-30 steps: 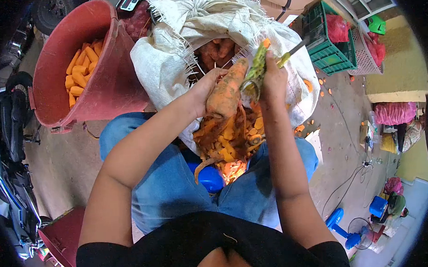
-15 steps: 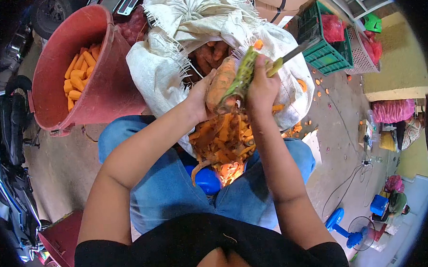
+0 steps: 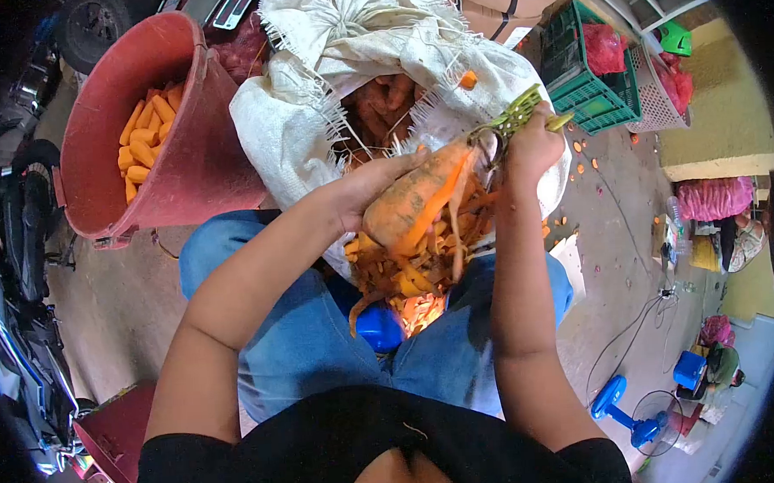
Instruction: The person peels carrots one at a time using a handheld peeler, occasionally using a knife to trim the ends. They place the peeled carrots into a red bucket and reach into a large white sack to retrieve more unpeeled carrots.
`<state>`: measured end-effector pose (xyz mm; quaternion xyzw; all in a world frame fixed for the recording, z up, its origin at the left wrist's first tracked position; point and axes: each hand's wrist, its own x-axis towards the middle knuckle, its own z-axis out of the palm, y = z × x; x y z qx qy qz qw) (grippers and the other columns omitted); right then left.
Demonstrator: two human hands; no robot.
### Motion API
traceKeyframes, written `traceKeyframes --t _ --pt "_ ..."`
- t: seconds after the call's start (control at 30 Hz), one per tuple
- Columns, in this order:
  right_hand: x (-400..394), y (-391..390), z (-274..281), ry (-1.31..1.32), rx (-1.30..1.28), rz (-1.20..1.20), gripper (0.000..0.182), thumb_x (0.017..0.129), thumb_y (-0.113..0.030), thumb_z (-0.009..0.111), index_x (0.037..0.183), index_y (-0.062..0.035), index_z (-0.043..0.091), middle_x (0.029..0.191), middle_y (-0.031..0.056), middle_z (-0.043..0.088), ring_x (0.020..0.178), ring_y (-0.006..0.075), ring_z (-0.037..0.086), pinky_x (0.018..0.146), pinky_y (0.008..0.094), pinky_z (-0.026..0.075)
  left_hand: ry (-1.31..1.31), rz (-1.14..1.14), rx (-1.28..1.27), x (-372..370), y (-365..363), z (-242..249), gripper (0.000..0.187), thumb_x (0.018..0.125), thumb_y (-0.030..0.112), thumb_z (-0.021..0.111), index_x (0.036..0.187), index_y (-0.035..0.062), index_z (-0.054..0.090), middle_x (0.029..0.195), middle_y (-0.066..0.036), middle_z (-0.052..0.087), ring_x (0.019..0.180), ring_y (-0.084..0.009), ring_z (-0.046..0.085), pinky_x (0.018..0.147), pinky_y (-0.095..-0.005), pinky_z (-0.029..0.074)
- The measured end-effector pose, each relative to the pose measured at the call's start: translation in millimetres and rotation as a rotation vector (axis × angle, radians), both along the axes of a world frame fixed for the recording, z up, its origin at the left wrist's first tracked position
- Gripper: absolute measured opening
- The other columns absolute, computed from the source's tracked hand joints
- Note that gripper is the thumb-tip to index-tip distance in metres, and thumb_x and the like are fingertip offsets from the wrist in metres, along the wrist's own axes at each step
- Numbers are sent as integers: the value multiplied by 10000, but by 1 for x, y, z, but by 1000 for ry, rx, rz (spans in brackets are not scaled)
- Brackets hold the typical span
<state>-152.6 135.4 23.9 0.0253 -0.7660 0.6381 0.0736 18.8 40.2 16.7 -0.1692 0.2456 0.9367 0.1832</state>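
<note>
My left hand (image 3: 369, 183) is closed around a large, dirt-marked carrot (image 3: 411, 204), which lies slanted with its thick end toward me. A bright orange stripe shows where its skin is off, and a strip of peel (image 3: 457, 212) dangles beside it. In my right hand (image 3: 534, 153) is a green peeler (image 3: 517, 112) with a latticed upper part, at the carrot's far end; whether its blade touches cannot be made out. Below both hands lies a heap of carrot peelings (image 3: 419, 275). Beyond them a white woven sack (image 3: 282, 116) gapes open over unpeeled carrots (image 3: 381, 108).
At the left stands a red bucket (image 3: 215, 154) holding peeled carrots (image 3: 148, 140). A green crate (image 3: 592, 99) is at the upper right. Cables (image 3: 620, 339) and carrot bits lie on the floor, near a blue fan (image 3: 614, 396). Another person (image 3: 721, 367) is far right.
My right hand has moved right and slightly up with the peeler, away from me along the carrot. The carrot has turned, showing a freshly bared orange stripe and a hanging peel.
</note>
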Motion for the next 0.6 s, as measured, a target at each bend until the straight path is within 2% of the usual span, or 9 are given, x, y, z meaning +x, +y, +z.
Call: traceKeyframes --t 0.17,0.23,0.27,0.3,0.43,0.5,0.53,0.57,0.6 --pt "-2 -2 0 -61 91 -30 295 817 -216 457 802 71 524 652 113 554 522 171 493 502 300 395 11 27 31 1 -5 1 398 832 348 405 1019 1 463 866 -137 563 740 -222 575 659 -325 485" --pt "-7 2 5 -47 -76 -141 304 799 -199 479 649 62 517 559 83 505 489 157 483 466 298 408 33 18 63 7 -6 9 377 844 316 392 1032 -4 461 876 -143 561 749 -232 572 671 -334 482" --pt "-25 8 -10 -80 -394 -77 255 811 -169 451 733 67 510 622 89 519 523 169 514 479 295 449 -22 17 -19 15 -6 20 365 842 312 400 1033 8 466 875 -131 564 756 -221 572 685 -330 479" --pt "-28 14 -4 -230 -487 -75 228 817 -142 428 780 73 493 648 82 515 551 168 523 461 300 466 -76 12 -102 18 -6 26 353 839 308 409 1034 20 471 874 -119 567 762 -210 571 699 -325 475" --pt "6 1 17 -172 -396 78 240 817 -185 456 717 26 510 621 49 497 520 121 475 458 273 400 -105 99 -91 15 -12 8 349 835 324 414 1023 39 484 881 -95 572 757 -182 572 692 -318 478" --pt "22 -6 7 -53 -158 246 259 810 -234 478 691 -6 510 585 19 461 499 88 413 450 245 333 -21 104 -62 5 -20 -7 348 831 337 418 1030 58 482 901 -81 570 762 -173 574 675 -320 487" --pt "41 -13 16 -139 -127 241 270 809 -252 485 695 -9 506 588 13 463 505 80 404 452 238 328 -127 197 -126 -2 -18 -11 343 833 366 394 1007 82 475 845 -70 566 687 -190 573 625 -354 487" --pt "56 -18 20 -146 -48 281 262 814 -248 481 713 -8 513 594 6 468 507 77 400 454 231 325 -126 195 -125 -4 -19 -14 343 833 366 394 1007 82 475 845 -70 566 687 -190 573 625 -354 487" --pt "59 -23 2 20 -181 383 257 823 -243 474 742 -5 527 598 1 474 515 79 408 464 229 333 -103 229 -61 -5 -20 -16 368 836 376 375 1032 78 465 887 -82 563 722 -201 574 635 -353 492"
